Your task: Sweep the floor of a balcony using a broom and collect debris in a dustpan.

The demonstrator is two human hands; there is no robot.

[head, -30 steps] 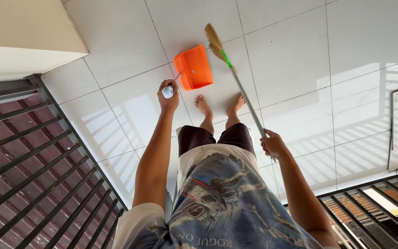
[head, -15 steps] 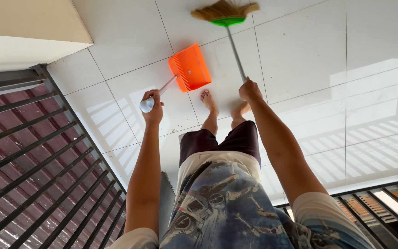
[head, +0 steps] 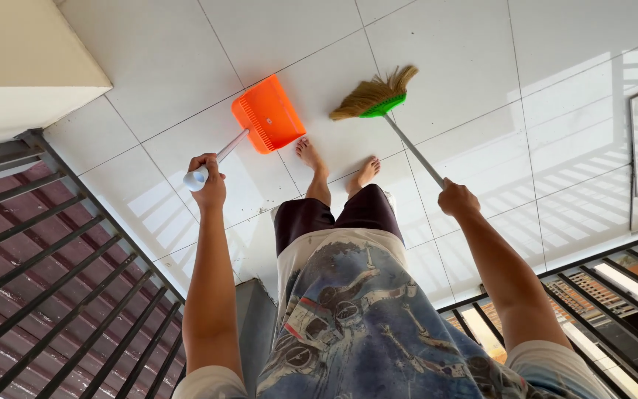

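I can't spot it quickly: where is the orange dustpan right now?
In the head view the orange dustpan sits on the white tiled floor, ahead of the bare feet, left of the broom head. The left hand holds its long handle.

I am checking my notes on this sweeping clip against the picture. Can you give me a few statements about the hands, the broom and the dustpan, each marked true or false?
1. The left hand grips the handle of the orange dustpan. True.
2. The right hand holds the broom by its bristles. False: it grips the grey pole, with the bristles down at the floor.
3. The person wears shoes. False: both feet are bare on the white tiles.
4. A dark metal railing runs along the left side. True.
5. The dustpan is blue. False: it is orange.
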